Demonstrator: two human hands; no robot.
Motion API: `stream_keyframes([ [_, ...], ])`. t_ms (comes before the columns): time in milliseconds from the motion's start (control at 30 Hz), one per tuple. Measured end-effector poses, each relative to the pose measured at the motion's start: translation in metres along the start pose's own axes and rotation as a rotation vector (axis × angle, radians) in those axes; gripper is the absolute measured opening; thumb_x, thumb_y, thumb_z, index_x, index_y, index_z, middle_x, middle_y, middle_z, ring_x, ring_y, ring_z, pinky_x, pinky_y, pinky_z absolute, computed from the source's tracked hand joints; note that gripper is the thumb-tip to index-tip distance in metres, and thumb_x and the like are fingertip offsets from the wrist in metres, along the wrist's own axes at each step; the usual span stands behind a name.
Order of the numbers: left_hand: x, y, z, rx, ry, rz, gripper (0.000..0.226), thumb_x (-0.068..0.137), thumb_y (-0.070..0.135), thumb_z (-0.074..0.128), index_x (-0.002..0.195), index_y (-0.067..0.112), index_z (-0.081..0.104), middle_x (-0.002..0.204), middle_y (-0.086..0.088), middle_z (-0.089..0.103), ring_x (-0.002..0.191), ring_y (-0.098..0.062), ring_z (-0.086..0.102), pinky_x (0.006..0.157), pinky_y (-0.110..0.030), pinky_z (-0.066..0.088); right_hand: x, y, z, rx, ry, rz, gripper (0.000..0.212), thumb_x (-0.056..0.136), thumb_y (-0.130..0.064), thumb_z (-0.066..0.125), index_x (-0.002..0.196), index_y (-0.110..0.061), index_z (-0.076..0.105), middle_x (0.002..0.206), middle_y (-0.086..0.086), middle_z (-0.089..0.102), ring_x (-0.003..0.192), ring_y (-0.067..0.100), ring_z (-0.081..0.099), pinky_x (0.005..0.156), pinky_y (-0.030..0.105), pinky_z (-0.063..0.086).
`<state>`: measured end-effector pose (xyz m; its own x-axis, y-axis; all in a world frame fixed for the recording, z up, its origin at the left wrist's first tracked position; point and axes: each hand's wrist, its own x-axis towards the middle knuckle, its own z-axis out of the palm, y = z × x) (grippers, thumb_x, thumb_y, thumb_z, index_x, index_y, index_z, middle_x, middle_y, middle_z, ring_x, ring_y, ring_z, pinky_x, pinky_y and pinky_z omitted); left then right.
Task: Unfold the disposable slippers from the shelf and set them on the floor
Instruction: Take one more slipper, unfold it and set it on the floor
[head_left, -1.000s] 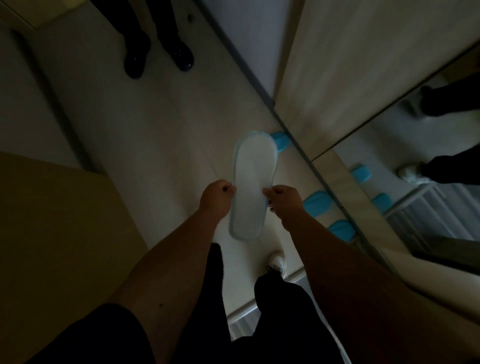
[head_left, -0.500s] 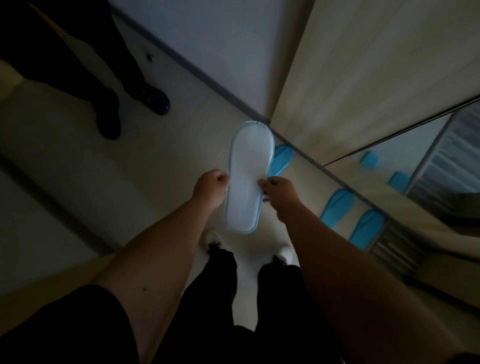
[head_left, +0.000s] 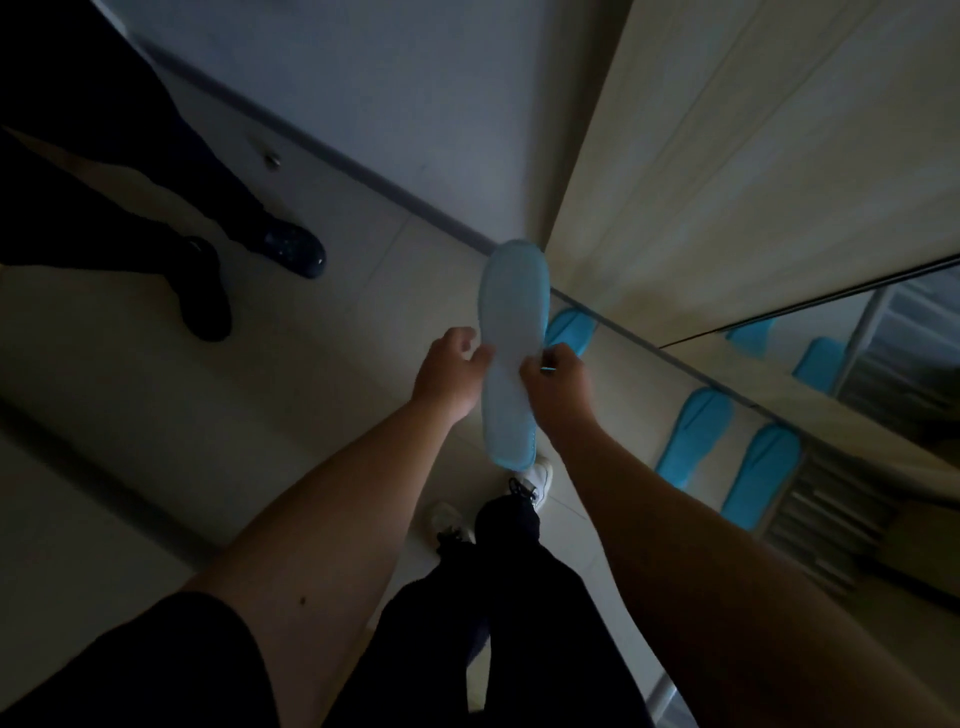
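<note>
I hold a pale blue disposable slipper (head_left: 511, 332) flat in the air above the floor, its sole side toward me. My left hand (head_left: 449, 371) pinches its left edge and my right hand (head_left: 556, 387) pinches its right edge near the middle. Three more blue slippers lie on the floor along the wardrobe: one (head_left: 571, 328) just behind my right hand, and a pair (head_left: 696, 436) (head_left: 763, 475) farther right. The shelf is not in view.
A wooden wardrobe door (head_left: 753, 171) and a mirror panel (head_left: 852, 364) rise on the right. Another person's legs in dark shoes (head_left: 293, 249) stand at the upper left. My own feet in white shoes (head_left: 535, 480) are below the slipper on the tiled floor (head_left: 311, 364).
The view has swung, so the slipper and both hands now sit slightly higher and right. My left fingers have loosened a little on the slipper's edge. The slipper looks bluer now.
</note>
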<state>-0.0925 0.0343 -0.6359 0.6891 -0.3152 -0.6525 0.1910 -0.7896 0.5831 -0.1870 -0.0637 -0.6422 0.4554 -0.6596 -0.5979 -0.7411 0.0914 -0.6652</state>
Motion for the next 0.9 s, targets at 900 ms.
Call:
stream_keyframes([
  [900,0.259,-0.096,0.016,0.139,-0.214,0.104,0.025,0.085,0.04,0.059,0.086,0.017,0.068,0.085,-0.008,0.072,0.081,-0.027,0.07,0.075,-0.048,0.06,0.179,0.083,0.147,0.498,0.071,0.367,0.009,0.089,-0.018,0.067,0.083,-0.013,0.064,0.09,0.014,0.068,0.087,0.033,0.069,0.074,0.045,0.061],
])
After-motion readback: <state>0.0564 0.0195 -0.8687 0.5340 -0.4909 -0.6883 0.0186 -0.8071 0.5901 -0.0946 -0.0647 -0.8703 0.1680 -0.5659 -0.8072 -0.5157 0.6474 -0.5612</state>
